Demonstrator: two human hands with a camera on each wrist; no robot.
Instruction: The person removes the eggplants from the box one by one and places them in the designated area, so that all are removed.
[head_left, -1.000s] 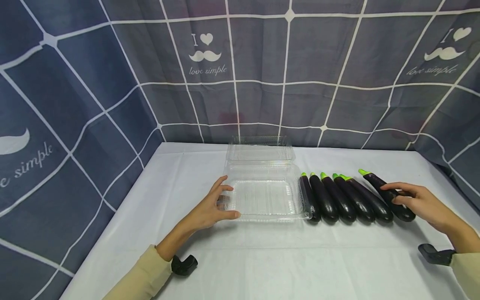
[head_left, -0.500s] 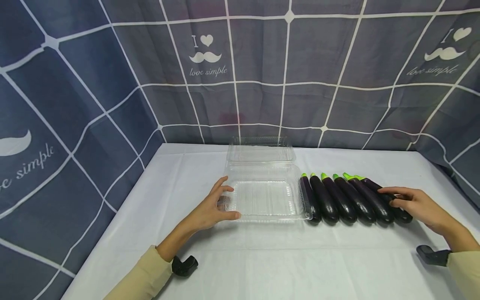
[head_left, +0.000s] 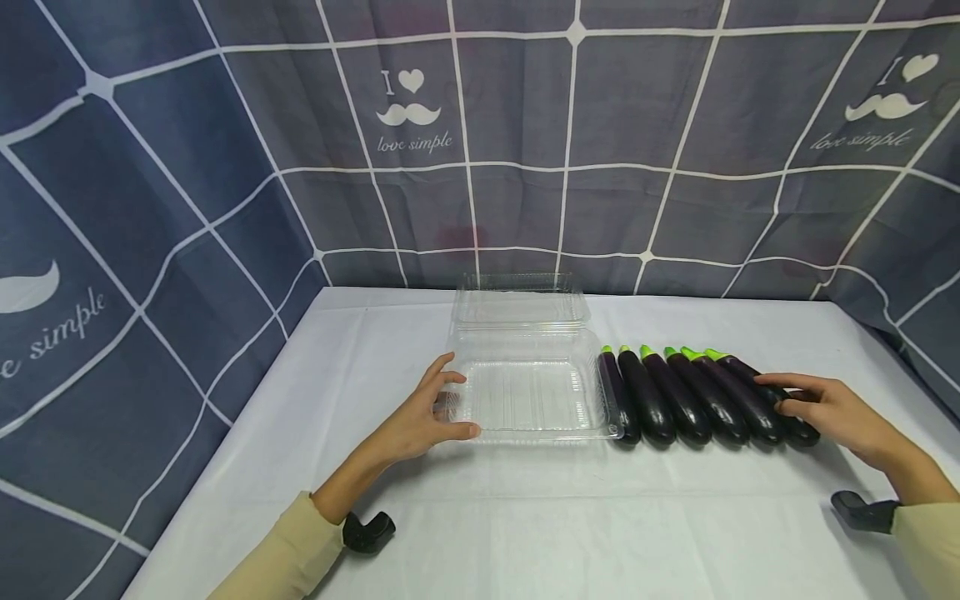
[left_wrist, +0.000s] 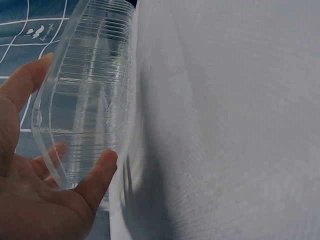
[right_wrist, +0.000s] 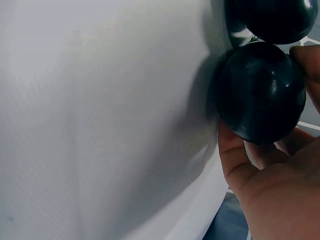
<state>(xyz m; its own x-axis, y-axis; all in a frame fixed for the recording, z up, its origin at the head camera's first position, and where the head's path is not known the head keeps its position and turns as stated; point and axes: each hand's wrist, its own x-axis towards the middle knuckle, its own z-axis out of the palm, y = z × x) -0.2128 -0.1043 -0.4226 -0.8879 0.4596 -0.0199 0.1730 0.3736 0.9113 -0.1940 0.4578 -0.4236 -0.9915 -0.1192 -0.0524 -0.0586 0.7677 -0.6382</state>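
A clear plastic clamshell box (head_left: 534, 396) sits with its lid (head_left: 521, 307) raised at the back. My left hand (head_left: 420, 423) grips its left side, thumb near the front corner. In the left wrist view the fingers spread around the ribbed wall of the box (left_wrist: 82, 107). To the right, several dark eggplants (head_left: 684, 407) with green stem ends lie side by side. My right hand (head_left: 832, 412) holds the rightmost eggplant (head_left: 738, 367) against its neighbour. From the right wrist, its round end (right_wrist: 262, 95) shows between thumb and fingers, with another eggplant (right_wrist: 280, 17) right beside it.
A white cloth (head_left: 525, 525) covers the table. Dark blue checked curtains (head_left: 510, 108) with white lines enclose the back and sides. The leftmost eggplant (head_left: 617, 400) lies right along the box's right edge. Black wrist mounts (head_left: 367, 532) show at both sleeves.
My right hand has shifted left with the rightmost eggplant, closing the gap to the row. The neighbouring eggplant's stem end has moved slightly. My left hand and the box have stayed put.
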